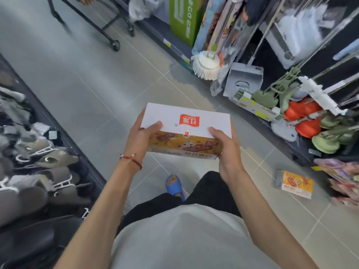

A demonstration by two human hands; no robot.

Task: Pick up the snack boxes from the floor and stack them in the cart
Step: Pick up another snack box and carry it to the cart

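Observation:
A snack box (186,121) with a white top, a red logo and an orange picture side is held level in front of me, above the tiled floor. My left hand (141,138) grips its left end, thumb on top. My right hand (226,146) grips its right end the same way. A second, smaller snack box (296,184) with orange print lies on the floor at the right, near the shelf base. The cart (97,22) shows only as a black wheeled frame at the top left, well ahead of the held box.
A shelf of mops, brushes and a green carton (184,20) runs along the right side. A rack of grey slippers (38,162) fills the left. My foot in a blue slipper (174,186) stands below the box. Grey floor tiles lie between.

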